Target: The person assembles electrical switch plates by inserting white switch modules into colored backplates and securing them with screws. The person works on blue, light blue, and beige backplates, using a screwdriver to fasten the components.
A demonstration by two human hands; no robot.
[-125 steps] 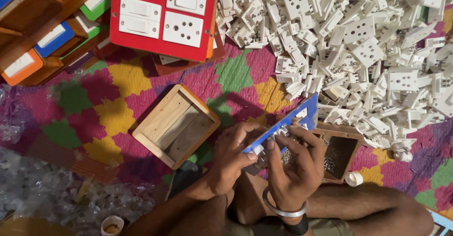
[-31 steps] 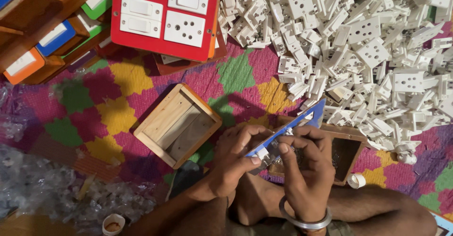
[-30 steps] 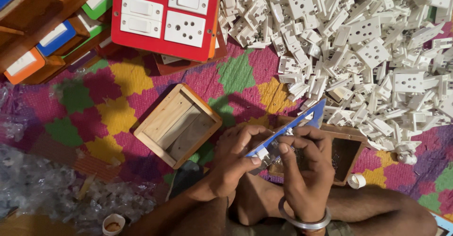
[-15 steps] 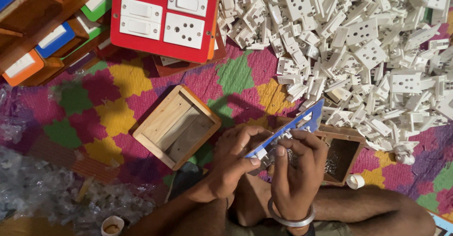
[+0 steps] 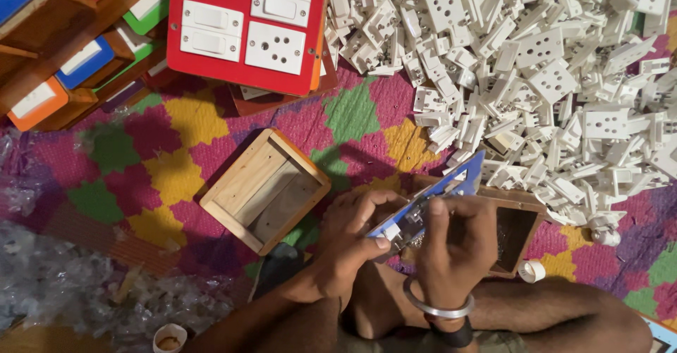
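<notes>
One blue panel (image 5: 438,198) sits tilted between the person's two hands, above the crossed legs, its upper corner rising toward the white heap. The left hand (image 5: 350,244) is curled around the panel's lower end, thumb and fingers closed on its edge. The right hand (image 5: 455,244) is closed too, its fingertips pinched at the panel's back where small white and metal parts show; what exactly it pinches is too small to tell. One metal bangle (image 5: 437,306) rings the right wrist.

Just behind the blue panel, partly hidden by the right hand, lies one dark wooden box (image 5: 515,229), open side up. Left of the panel lies one light wooden box (image 5: 264,191), also open and set at an angle. One small white roll (image 5: 532,270) rests just right of the dark box.

Beyond the panel, a heap of white sockets and switch parts (image 5: 536,64), far too many to count, fills the right side. Up and left of the panel lies one red board (image 5: 247,32) carrying five white fittings. All rests on one patterned mat (image 5: 169,141).
</notes>
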